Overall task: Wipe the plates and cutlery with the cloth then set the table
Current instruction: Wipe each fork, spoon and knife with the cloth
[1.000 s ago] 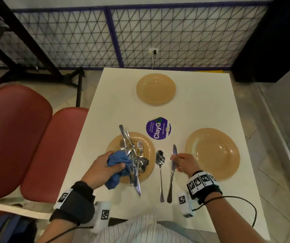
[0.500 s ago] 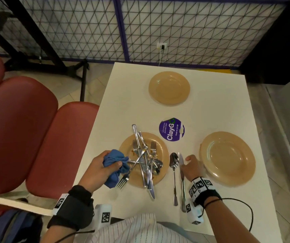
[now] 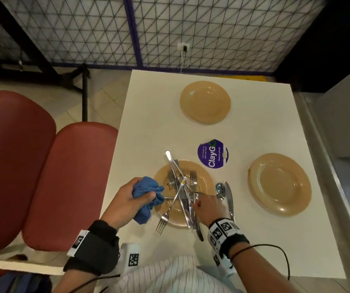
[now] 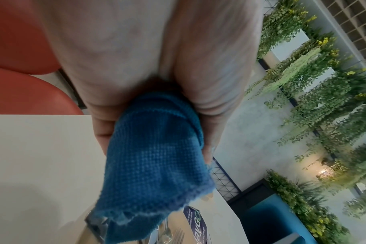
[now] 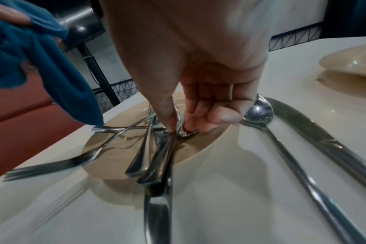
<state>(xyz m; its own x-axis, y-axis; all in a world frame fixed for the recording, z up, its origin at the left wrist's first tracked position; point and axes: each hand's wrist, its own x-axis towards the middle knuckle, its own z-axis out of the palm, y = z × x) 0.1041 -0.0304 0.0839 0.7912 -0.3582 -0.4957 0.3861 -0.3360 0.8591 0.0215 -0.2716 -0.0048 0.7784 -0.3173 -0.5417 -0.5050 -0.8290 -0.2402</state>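
My left hand (image 3: 140, 199) grips a bunched blue cloth (image 3: 146, 193) at the left rim of the near tan plate (image 3: 203, 178); the cloth (image 4: 155, 165) hangs from my fingers. Several forks, knives and spoons lie crossed in a cutlery pile (image 3: 180, 187) on that plate. My right hand (image 3: 197, 203) reaches into the pile's right side. Its thumb and fingertips (image 5: 178, 127) pinch a spoon there. A fork (image 5: 52, 165) sticks out over the plate's near edge. A spoon (image 3: 220, 190) and a knife (image 3: 229, 197) lie side by side on the table, right of the plate.
Two more tan plates stand bare: one at the right (image 3: 279, 185), one at the far side (image 3: 205, 102). A purple round sticker (image 3: 213, 154) marks the white table (image 3: 148, 134). Red seats (image 3: 64, 176) stand to the left, a mesh railing behind.
My right hand left the knife beside the spoon and moved left into the pile on the near plate. A fork in the pile now pokes over the near rim. The left hand keeps the cloth.
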